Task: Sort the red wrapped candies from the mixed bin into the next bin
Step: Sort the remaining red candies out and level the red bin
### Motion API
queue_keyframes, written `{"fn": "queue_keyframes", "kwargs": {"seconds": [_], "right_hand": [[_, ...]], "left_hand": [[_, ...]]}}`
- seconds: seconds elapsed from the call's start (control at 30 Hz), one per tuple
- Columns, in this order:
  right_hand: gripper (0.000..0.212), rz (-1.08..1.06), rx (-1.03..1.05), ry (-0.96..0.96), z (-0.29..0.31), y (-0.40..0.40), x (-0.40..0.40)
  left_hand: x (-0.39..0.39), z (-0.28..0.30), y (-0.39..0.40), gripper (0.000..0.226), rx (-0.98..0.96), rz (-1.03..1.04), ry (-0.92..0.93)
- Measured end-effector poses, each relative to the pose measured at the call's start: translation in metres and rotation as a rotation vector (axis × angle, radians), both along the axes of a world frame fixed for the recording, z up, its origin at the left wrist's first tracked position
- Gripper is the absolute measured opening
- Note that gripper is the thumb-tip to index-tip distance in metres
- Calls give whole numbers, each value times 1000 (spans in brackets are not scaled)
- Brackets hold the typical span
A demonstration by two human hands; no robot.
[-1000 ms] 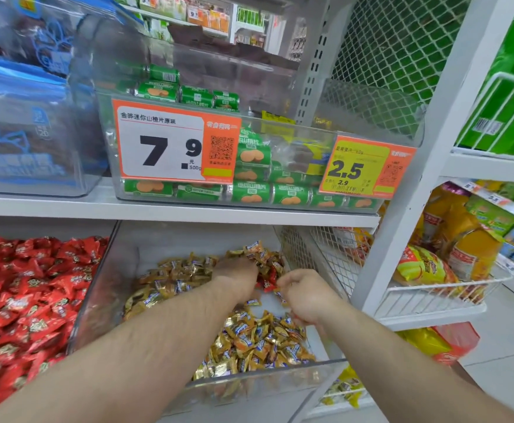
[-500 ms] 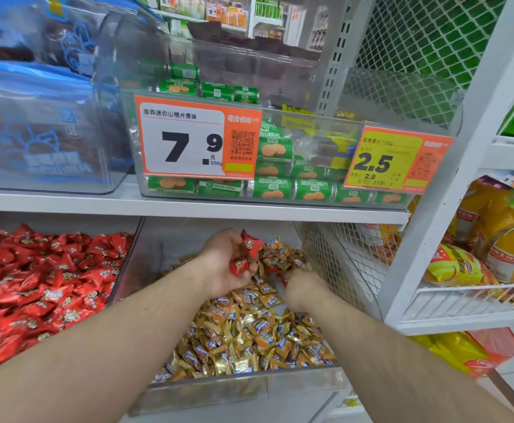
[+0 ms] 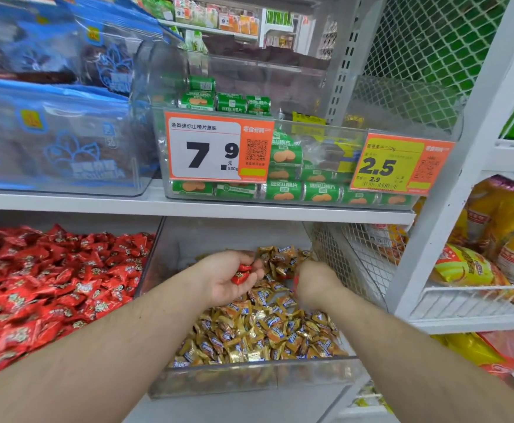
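Note:
The clear mixed bin [image 3: 249, 378] on the lower shelf holds a heap of gold wrapped candies [image 3: 261, 331]. My left hand [image 3: 225, 277] is palm up above the heap, its fingers curled round a few red wrapped candies [image 3: 241, 273]. My right hand [image 3: 313, 283] reaches into the bin's far right part, back of the hand up, fingers curled down among the gold candies; a strip of red shows at its left edge. To the left, the neighbouring bin is full of red wrapped candies [image 3: 51, 288].
A white shelf board [image 3: 188, 209] hangs low over both bins. On it stand a clear bin of green snack rolls [image 3: 283, 190] with orange price tags and blue bags. A wire mesh divider [image 3: 335, 254] borders the mixed bin's right side, beside a white upright.
My left hand has turned more palm up and sunk a little, still holding the red candies. My right hand stays at the far right of the heap. The view has shifted left.

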State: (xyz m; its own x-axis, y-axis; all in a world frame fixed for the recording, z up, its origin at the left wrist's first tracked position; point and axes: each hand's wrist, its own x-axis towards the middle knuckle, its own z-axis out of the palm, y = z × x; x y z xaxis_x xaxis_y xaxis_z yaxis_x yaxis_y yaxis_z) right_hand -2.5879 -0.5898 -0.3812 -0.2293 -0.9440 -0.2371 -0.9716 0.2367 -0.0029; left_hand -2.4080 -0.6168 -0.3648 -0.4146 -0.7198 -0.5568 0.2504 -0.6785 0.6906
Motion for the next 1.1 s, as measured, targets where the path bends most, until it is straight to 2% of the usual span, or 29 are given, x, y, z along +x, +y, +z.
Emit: {"fn": "queue_keyframes", "kwargs": {"seconds": [0.07, 0.13, 0.23, 0.3, 0.4, 0.5, 0.6, 0.7, 0.8, 0.93, 1.0, 1.1], "right_hand": [[30, -77, -32, -154, 18, 6, -5], [33, -147, -61, -344, 35, 20, -9], [22, -273, -118, -719, 48, 43, -14], [14, -321, -149, -894, 49, 51, -15], [19, -372, -181, -1030, 46, 58, -13], [19, -400, -156, -1081, 44, 63, -8], [11, -437, -138, -1094, 39, 66, -7], [23, -459, -186, -1087, 36, 64, -9], [32, -494, -236, -1001, 27, 53, -12], [36, -445, -179, -625, 8, 23, -14], [40, -400, -120, -431, 1, 10, -11], [44, -344, -72, -272, -9, -8, -5]], "left_hand": [[-3, -1, 0, 23, -72, -52, -96], [-9, -4, -1, 34, -228, -128, -297], [-26, -13, -8, 32, -587, -313, -658], [-41, -23, -17, 29, -882, -500, -913], [-59, -35, -28, 20, -1220, -683, -1263], [-72, -46, -41, 10, -1364, -760, -1487], [-82, -51, -52, 12, -1415, -791, -1627], [-91, -47, -54, 20, -1454, -816, -1661], [-98, -44, -50, 16, -1576, -850, -1628], [-80, -48, -56, 29, -1517, -826, -1683], [-64, -47, -63, 22, -1437, -780, -1717], [-43, -44, -71, 17, -1384, -740, -1717]]}}
